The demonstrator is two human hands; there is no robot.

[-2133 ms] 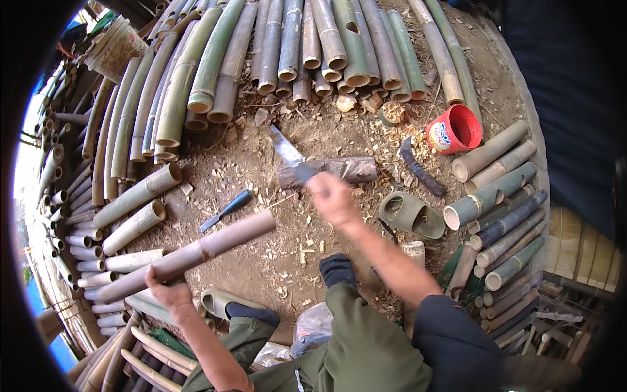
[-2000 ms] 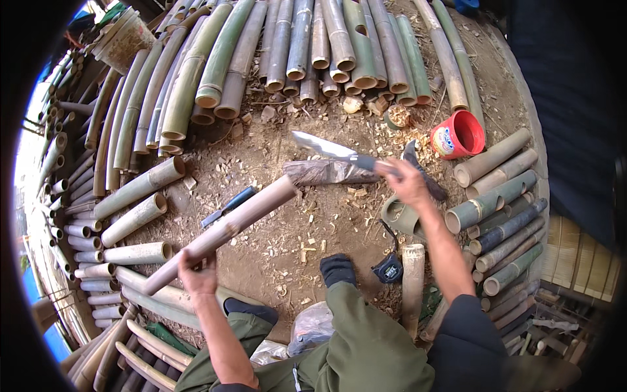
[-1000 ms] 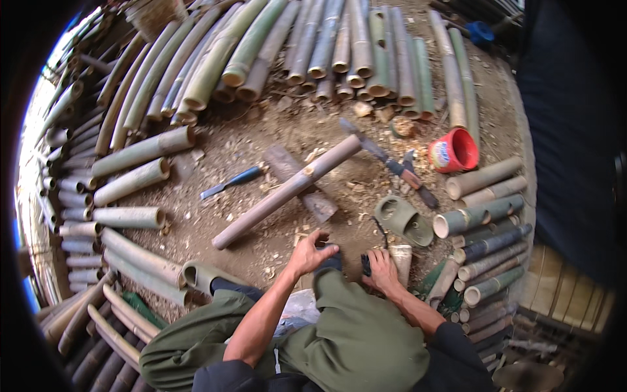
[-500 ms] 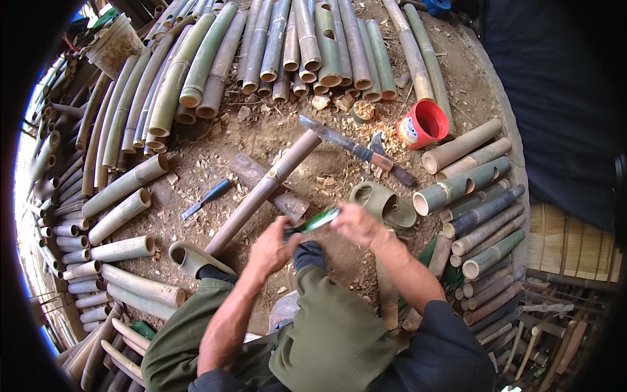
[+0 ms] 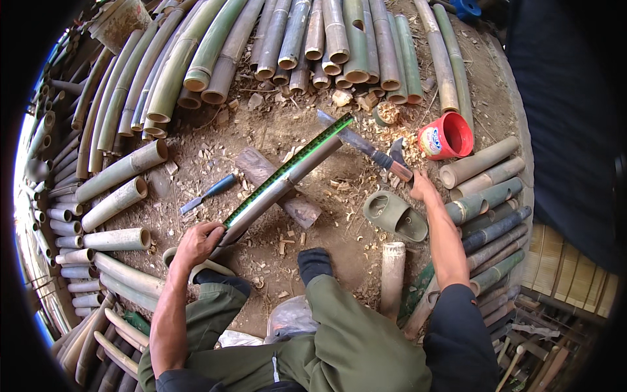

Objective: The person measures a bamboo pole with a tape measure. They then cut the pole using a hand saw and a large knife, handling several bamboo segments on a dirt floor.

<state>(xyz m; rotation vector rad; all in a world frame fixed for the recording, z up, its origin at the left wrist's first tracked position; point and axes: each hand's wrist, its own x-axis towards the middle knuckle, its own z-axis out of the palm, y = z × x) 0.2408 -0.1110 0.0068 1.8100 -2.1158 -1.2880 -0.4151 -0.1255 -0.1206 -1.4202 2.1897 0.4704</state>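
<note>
My left hand (image 5: 200,244) is closed round the near end of a tape measure (image 5: 287,171), whose green and black blade lies stretched along a brown bamboo tube (image 5: 261,207). That tube rests slantwise across a short split log (image 5: 258,168) on the ground. At the right, my right hand (image 5: 423,185) has its fingers round the end of the handle of a long-bladed knife (image 5: 356,141), which lies on the dirt. A small hooked blade (image 5: 396,150) shows beside the knife's handle; whether it is a separate tool I cannot tell.
A blue-handled chisel (image 5: 210,193) lies left of the log. Right of it are an olive slipper (image 5: 396,217) and a red tub (image 5: 446,136). Long bamboo poles (image 5: 326,39) lie at the back; cut bamboo tubes (image 5: 486,202) line both sides. Wood chips litter the dirt.
The tape measure was short between my two hands; now its blade runs out along the bamboo. My left hand has moved left, and my right hand has gone right to the knife's handle.
</note>
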